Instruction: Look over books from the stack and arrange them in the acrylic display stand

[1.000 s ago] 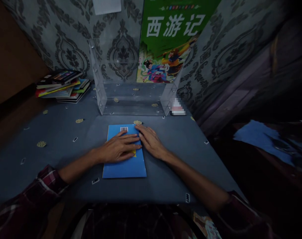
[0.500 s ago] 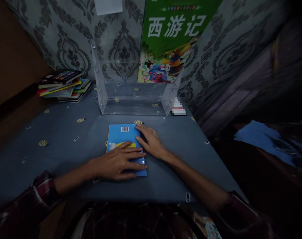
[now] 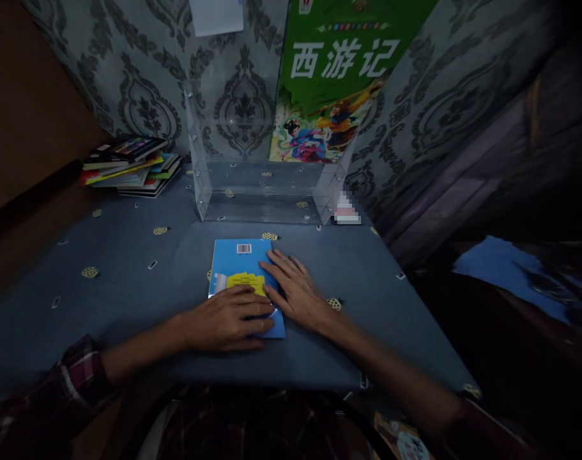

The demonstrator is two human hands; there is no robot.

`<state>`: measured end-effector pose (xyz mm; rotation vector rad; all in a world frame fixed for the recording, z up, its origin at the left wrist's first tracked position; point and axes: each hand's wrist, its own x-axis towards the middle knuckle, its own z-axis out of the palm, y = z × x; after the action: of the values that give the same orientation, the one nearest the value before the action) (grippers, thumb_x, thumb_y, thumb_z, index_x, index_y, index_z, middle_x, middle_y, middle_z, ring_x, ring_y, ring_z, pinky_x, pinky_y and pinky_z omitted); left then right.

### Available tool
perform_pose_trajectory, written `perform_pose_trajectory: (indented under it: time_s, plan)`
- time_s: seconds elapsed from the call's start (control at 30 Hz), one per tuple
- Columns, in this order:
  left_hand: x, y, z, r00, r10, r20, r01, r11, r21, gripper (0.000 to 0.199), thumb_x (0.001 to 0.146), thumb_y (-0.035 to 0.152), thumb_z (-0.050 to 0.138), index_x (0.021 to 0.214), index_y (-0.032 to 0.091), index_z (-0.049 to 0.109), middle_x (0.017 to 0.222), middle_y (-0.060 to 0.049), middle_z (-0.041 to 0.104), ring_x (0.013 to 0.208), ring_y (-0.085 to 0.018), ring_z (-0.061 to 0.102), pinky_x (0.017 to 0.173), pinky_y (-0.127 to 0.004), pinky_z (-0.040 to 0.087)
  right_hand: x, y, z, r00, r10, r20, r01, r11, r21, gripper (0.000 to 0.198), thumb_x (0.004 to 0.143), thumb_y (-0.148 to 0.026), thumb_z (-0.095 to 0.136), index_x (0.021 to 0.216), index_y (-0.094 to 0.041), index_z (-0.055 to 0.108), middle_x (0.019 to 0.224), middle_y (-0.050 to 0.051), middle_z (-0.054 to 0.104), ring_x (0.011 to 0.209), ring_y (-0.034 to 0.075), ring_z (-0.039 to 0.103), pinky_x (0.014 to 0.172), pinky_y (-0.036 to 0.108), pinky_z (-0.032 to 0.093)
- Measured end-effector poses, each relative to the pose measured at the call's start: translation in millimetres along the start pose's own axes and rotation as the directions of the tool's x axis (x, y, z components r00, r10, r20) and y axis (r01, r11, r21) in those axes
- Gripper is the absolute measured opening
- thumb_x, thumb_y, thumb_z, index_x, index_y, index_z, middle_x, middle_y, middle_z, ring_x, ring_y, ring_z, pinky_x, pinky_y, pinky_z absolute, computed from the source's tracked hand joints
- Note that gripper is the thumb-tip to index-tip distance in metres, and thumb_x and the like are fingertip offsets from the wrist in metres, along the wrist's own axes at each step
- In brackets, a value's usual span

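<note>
A blue book (image 3: 230,257) lies flat on the table, with a barcode near its top and a yellow patch at its middle. My left hand (image 3: 230,318) rests across its lower part, fingers stretched out and slightly apart, covering that area. On the book's right edge lies my right hand (image 3: 293,287), its fingers spread and pointing up and left. Neither hand grips anything.
Behind the book stands a clear acrylic rack (image 3: 266,207) holding a green book (image 3: 331,83) upright. A stack of books (image 3: 128,166) sits at the back left. Beyond the table's right edge is a blue cloth (image 3: 504,268). The tablecloth (image 3: 122,306) has pineapple prints.
My right hand has slid slightly down along the book's right edge. My left hand has shifted a little lower, baring more of the yellow patch. The camera view has shifted slightly.
</note>
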<state>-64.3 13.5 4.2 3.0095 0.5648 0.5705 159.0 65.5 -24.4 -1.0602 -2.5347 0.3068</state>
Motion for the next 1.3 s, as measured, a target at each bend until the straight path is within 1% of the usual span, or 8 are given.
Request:
perform_pose_trajectory:
  time_s: [0.17,0.3,0.43,0.53,0.67,0.83,1.07,1.3]
  plan:
    - [-1,2,-5,0.995,-0.045,-0.086,0.044,0.999,-0.015,0.022,0.102,0.031,0.052,0.101,0.017,0.069,0.112,-0.006,0.073,0.106,-0.020,0.065,0.097,-0.035,0.052,-26,-11,-4,0.998,-0.068,-0.011,0.068,0.998,-0.005,0.049,0.102,-0.035,0.045,0.148,-0.019,0.047,0.157,0.015,0.041,0.148,0.030,0.036,0.117,0.060,0.034]
    - [-13,-1,-2,0.966,-0.210,-0.149,0.214,0.977,0.011,0.021,0.102,0.027,0.050,0.108,0.017,0.068,0.114,-0.008,0.071,0.111,-0.021,0.063,0.103,-0.040,0.048,-44,-19,-7,0.993,-0.117,-0.008,0.117,0.993,-0.005,0.052,0.102,-0.035,0.048,0.151,-0.020,0.042,0.157,0.016,0.041,0.146,0.028,0.039,0.117,0.059,0.036]
    - [-30,-8,7,0.851,-0.510,-0.126,0.518,0.854,0.045,0.044,0.103,0.045,0.047,0.138,0.018,0.054,0.149,-0.015,0.049,0.143,-0.033,0.039,0.116,-0.059,0.034,-57,-26,-7,0.989,-0.145,-0.019,0.145,0.989,-0.008,0.054,0.101,-0.036,0.050,0.151,-0.016,0.041,0.158,0.018,0.038,0.146,0.027,0.039,0.116,0.056,0.038]
    - [-38,-10,12,0.792,-0.610,-0.043,0.609,0.793,-0.017,0.058,0.102,0.052,0.044,0.151,0.020,0.040,0.162,-0.014,0.029,0.152,-0.035,0.020,0.118,-0.061,0.031,-64,-31,-6,0.989,-0.147,-0.003,0.147,0.989,-0.026,0.066,0.096,-0.041,0.058,0.153,-0.014,0.038,0.160,0.020,0.033,0.147,0.030,0.037,0.114,0.054,0.043]
    - [-41,-7,10,0.811,-0.584,0.039,0.585,0.807,-0.075,0.058,0.103,0.051,0.043,0.155,0.026,0.034,0.166,-0.009,0.018,0.155,-0.032,0.007,0.121,-0.058,0.027,-74,-40,-7,0.990,-0.140,-0.001,0.140,0.989,-0.042,0.079,0.088,-0.041,0.070,0.154,-0.014,0.036,0.161,0.021,0.031,0.146,0.033,0.037,0.112,0.053,0.045]
    - [-44,0,4,0.843,-0.529,0.099,0.537,0.838,-0.091,0.059,0.103,0.049,0.044,0.156,0.025,0.033,0.166,-0.010,0.018,0.154,-0.034,0.009,0.120,-0.060,0.028,-90,-57,-6,0.983,-0.181,-0.005,0.181,0.982,-0.060,0.091,0.084,-0.040,0.074,0.157,-0.014,0.029,0.160,0.024,0.030,0.148,0.035,0.034,0.111,0.056,0.046]
    - [-48,9,0,0.876,-0.472,0.100,0.482,0.867,-0.129,0.058,0.102,0.048,0.049,0.154,0.026,0.037,0.165,-0.007,0.022,0.154,-0.031,0.013,0.121,-0.056,0.028,-106,-75,9,0.976,-0.153,-0.156,0.123,0.975,-0.184,0.061,0.084,-0.013,0.064,0.143,-0.020,0.052,0.143,0.017,0.057,0.128,0.034,0.057,0.096,0.054,0.055]
    - [-48,13,-11,0.902,-0.415,0.123,0.432,0.878,-0.206,0.055,0.100,0.045,0.054,0.150,0.025,0.046,0.162,-0.008,0.029,0.152,-0.030,0.021,0.120,-0.054,0.032,-115,-86,16,0.931,-0.185,-0.316,0.135,0.976,-0.173,0.040,0.089,-0.018,0.063,0.128,-0.025,0.066,0.122,0.012,0.070,0.106,0.029,0.063,0.082,0.046,0.056]
